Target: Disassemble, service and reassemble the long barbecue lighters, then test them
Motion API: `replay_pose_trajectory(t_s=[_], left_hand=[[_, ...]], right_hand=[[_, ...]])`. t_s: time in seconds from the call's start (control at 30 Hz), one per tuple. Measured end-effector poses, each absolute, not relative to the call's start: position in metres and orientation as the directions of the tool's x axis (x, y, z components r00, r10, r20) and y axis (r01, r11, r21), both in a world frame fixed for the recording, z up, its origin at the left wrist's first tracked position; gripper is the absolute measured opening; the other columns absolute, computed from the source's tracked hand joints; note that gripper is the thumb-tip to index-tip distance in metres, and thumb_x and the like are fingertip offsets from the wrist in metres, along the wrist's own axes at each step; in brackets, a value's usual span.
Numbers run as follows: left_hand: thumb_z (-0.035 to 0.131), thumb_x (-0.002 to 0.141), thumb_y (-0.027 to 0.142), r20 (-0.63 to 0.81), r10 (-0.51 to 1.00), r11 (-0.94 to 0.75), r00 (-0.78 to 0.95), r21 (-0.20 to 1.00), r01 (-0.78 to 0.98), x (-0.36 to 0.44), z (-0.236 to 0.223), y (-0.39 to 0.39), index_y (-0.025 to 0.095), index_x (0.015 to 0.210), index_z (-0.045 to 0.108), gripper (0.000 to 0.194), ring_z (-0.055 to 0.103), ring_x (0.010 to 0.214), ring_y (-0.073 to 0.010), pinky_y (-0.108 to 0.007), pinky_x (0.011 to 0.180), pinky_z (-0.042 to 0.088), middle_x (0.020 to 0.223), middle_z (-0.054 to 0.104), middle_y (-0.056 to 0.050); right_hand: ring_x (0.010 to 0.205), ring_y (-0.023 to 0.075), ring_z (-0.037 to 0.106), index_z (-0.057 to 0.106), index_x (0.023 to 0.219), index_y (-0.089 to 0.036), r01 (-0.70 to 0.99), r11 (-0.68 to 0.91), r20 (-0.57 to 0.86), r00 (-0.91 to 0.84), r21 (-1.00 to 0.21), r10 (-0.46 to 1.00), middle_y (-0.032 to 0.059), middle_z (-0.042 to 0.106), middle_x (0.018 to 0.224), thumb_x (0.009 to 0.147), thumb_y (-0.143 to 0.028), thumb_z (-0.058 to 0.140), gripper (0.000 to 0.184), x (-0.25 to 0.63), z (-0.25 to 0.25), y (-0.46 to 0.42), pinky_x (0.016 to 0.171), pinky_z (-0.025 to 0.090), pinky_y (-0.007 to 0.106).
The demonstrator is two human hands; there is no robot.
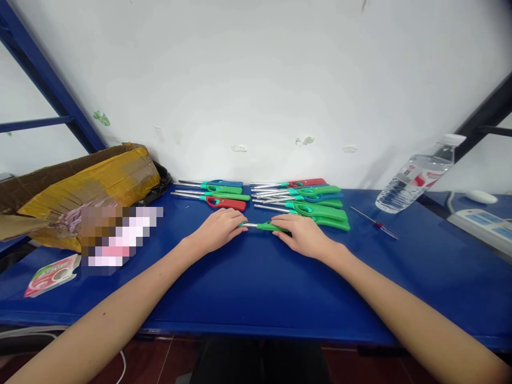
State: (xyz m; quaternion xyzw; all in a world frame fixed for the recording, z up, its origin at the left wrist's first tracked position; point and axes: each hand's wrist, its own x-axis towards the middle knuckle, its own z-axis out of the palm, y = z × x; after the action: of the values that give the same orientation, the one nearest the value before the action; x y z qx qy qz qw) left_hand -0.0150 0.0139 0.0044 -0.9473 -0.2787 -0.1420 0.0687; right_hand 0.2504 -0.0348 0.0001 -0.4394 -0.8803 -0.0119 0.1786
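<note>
1. lighter [264, 226] with a green body sits just below the centre of the frame, its metal rod [252, 225] pointing left; whether it touches the table [248, 298] or is slightly raised is hard to tell.
2. the left hand [220, 229] is pinched around the rod end, and the right hand [306, 234] is closed on the green handle; the hands stand apart, bridged only by the lighter.
3. good handling, i judge, means keeping rod and handle in line, gripping both ends evenly without bending the thin metal, and keeping fingers off any trigger.
4. working toward the lower middle of the frame should avoid knocking the left group [227, 204] and right group [326, 213] of lighters.
5. right fingers cover much of the handle, hiding its trigger; a teal bit [241, 225] shows at the left fingertips, and whether it is a separate part is unclear.
6. overlap makes the right group hard to count; a pixelated patch [126, 237] at lower left masks what is there, and the box [92, 181] runs off the left edge.
</note>
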Motion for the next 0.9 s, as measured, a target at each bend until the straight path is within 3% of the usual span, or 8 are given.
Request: replay_pose_trajectory(t_s=[0.23,0.37,0.53,0.7,0.9], left_hand=[[0.048,0.099,0.031,0.309,0.528,-0.841,0.791,0.06,0.538,-0.005,-0.004,0.007,0.018,0.109,0.064,0.023,0.06,0.099,-0.0221,-0.035,0.089,0.048,0.106,0.066,-0.008],[0.05,0.098,0.027,0.351,0.51,-0.857,0.785,0.123,0.501,-0.005,-0.005,0.007,0.019,0.108,0.066,0.021,0.057,0.107,-0.023,-0.037,0.094,0.047,0.112,0.063,-0.009],[0.051,0.096,0.026,0.346,0.536,-0.842,0.77,0.153,0.517,-0.008,0.0,0.01,0.018,0.101,0.069,0.02,0.056,0.109,-0.0242,-0.04,0.096,0.048,0.112,0.062,-0.01],[0.053,0.095,0.029,0.333,0.527,-0.848,0.782,0.146,0.509,-0.01,0.001,0.01,0.017,0.106,0.066,0.021,0.055,0.11,-0.0248,-0.04,0.095,0.048,0.113,0.06,-0.011],[0.057,0.093,0.035,0.333,0.519,-0.854,0.788,0.163,0.494,-0.005,-0.002,0.002,0.019,0.126,0.055,0.037,0.053,0.114,-0.0262,-0.042,0.099,0.045,0.121,0.058,-0.012]], right_hand=[[0.108,0.0236,0.063,0.069,0.115,-0.022,0.758,0.632,0.384,-0.541,-0.164,0.748,0.0084,0.066,0.122,0.095,-0.027,0.05,0.028,0.241,-0.009,-0.037,0.092,0.053,0.04],[0.114,0.0252,0.061,0.066,0.118,-0.019,0.722,0.674,0.339,-0.602,-0.156,0.723,0.0107,0.062,0.128,0.095,-0.028,0.051,0.029,0.245,-0.002,-0.037,0.097,0.05,0.041],[0.11,0.0283,0.064,0.047,0.141,-0.018,0.776,0.59,0.205,-0.555,-0.222,0.806,0.0124,0.066,0.124,0.089,-0.031,0.062,0.056,0.262,0.018,-0.035,0.089,0.054,0.042],[0.102,0.0286,0.068,0.065,0.121,-0.018,0.768,0.617,0.207,-0.584,-0.174,0.785,0.0125,0.071,0.116,0.091,-0.034,0.06,0.035,0.265,0.02,-0.034,0.084,0.054,0.041],[0.101,0.0284,0.067,0.063,0.124,-0.017,0.759,0.637,0.248,-0.596,-0.138,0.764,0.0136,0.071,0.113,0.093,-0.033,0.056,0.036,0.254,0.015,-0.039,0.085,0.053,0.042]])
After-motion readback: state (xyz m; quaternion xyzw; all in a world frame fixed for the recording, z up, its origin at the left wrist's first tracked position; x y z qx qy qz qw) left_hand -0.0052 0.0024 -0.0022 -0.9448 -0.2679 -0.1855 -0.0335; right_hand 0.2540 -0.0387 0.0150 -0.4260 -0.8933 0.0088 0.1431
